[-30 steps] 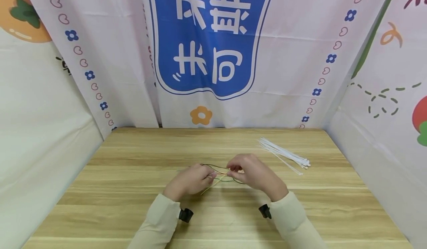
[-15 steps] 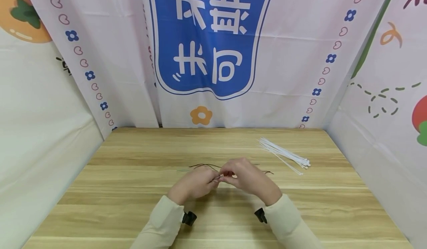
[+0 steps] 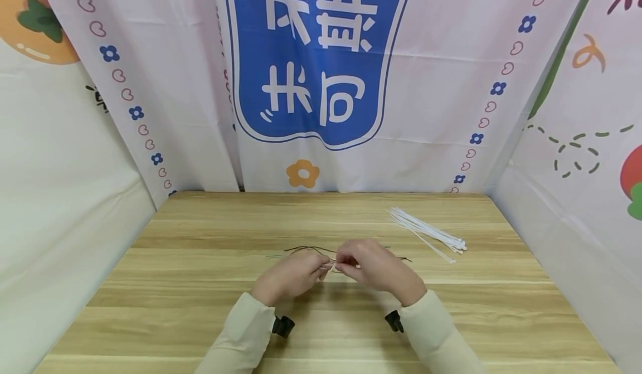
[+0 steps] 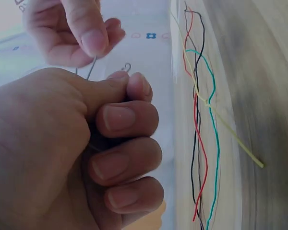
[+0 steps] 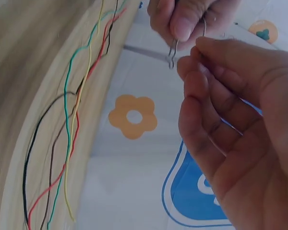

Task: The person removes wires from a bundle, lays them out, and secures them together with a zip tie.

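A thin grey wire (image 4: 91, 69) runs between my two hands, raised off the table. My left hand (image 3: 296, 273) pinches it between thumb and forefinger, the other fingers curled in. Out of that pinch sticks a small bent loop of the wire (image 5: 171, 61). My right hand (image 3: 376, 267) holds another stretch of the same wire between thumb and fingertips, just to the right. Below lie loose wires: a red wire (image 4: 204, 165), a black wire (image 5: 25, 158), a green wire (image 4: 216, 143), a yellow wire (image 4: 235, 134) and a brown wire (image 5: 53, 148). The hands hide part of them in the head view.
White cable ties (image 3: 426, 230) lie in a bundle at the back right of the wooden table (image 3: 210, 223). Printed cloth (image 3: 441, 84) hangs behind the table and along both sides.
Both hands came closer together as the right hand left the coloured wires, which now lie on the table. Since half a second ago, the right hand has drawn slightly right.
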`<action>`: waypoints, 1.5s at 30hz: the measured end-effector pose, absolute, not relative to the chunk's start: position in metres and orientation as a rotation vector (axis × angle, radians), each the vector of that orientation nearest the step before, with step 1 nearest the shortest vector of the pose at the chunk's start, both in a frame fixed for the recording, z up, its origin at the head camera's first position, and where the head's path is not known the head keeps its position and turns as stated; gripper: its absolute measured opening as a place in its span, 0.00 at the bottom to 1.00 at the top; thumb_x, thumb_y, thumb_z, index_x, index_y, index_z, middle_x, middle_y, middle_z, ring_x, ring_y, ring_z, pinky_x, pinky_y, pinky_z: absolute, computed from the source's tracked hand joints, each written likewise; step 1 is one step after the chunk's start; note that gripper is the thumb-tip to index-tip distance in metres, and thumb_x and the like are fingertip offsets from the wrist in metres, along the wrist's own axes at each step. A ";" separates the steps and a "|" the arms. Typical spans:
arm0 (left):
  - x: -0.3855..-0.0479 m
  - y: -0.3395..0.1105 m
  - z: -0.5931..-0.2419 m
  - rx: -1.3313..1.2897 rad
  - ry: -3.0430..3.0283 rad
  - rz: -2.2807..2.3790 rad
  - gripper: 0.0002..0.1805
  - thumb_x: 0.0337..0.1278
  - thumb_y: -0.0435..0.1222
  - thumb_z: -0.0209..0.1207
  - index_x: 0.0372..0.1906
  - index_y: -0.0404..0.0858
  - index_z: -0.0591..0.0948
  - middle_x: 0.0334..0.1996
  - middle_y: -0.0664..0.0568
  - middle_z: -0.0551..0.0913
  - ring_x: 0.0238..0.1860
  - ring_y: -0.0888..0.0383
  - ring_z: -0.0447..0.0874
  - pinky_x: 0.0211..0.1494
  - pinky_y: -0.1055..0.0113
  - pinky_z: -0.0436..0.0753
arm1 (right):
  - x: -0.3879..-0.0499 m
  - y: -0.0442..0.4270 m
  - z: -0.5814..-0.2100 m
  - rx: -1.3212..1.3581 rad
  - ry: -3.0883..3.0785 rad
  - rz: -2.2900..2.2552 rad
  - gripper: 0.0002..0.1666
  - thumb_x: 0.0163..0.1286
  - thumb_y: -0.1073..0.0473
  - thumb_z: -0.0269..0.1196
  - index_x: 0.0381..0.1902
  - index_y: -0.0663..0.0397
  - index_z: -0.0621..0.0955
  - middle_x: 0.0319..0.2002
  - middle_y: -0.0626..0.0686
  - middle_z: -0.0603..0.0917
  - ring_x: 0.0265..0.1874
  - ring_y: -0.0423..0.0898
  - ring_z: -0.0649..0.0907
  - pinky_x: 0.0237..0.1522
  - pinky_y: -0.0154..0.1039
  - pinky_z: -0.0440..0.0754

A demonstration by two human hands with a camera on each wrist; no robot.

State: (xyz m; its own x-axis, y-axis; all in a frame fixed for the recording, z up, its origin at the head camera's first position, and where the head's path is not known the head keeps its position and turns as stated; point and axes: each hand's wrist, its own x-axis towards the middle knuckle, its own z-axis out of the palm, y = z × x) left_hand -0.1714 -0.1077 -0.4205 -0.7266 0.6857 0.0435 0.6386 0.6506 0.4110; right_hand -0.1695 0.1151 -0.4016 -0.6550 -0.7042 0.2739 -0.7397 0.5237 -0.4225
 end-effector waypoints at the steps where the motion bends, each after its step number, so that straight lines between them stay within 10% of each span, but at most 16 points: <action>1: -0.172 -0.108 -0.420 1.101 2.739 0.622 0.17 0.84 0.36 0.49 0.29 0.46 0.74 0.22 0.62 0.70 0.26 0.67 0.66 0.39 0.68 0.73 | -0.170 0.118 -0.401 1.267 -2.694 0.807 0.07 0.74 0.62 0.69 0.33 0.50 0.86 0.28 0.42 0.84 0.26 0.30 0.76 0.32 0.28 0.79; 20: -0.170 -0.109 -0.420 1.081 2.763 0.588 0.17 0.82 0.32 0.50 0.29 0.46 0.75 0.22 0.63 0.70 0.26 0.67 0.66 0.38 0.68 0.71 | -0.172 0.116 -0.405 1.290 -2.697 0.814 0.04 0.74 0.60 0.69 0.40 0.52 0.90 0.35 0.44 0.91 0.33 0.31 0.83 0.39 0.35 0.87; 45: -0.191 -0.161 -0.415 0.909 2.692 0.849 0.20 0.84 0.32 0.47 0.26 0.40 0.73 0.22 0.59 0.65 0.24 0.64 0.63 0.36 0.69 0.70 | -0.189 0.165 -0.403 0.853 -2.790 0.640 0.14 0.72 0.60 0.69 0.27 0.36 0.84 0.25 0.40 0.83 0.22 0.35 0.71 0.27 0.34 0.69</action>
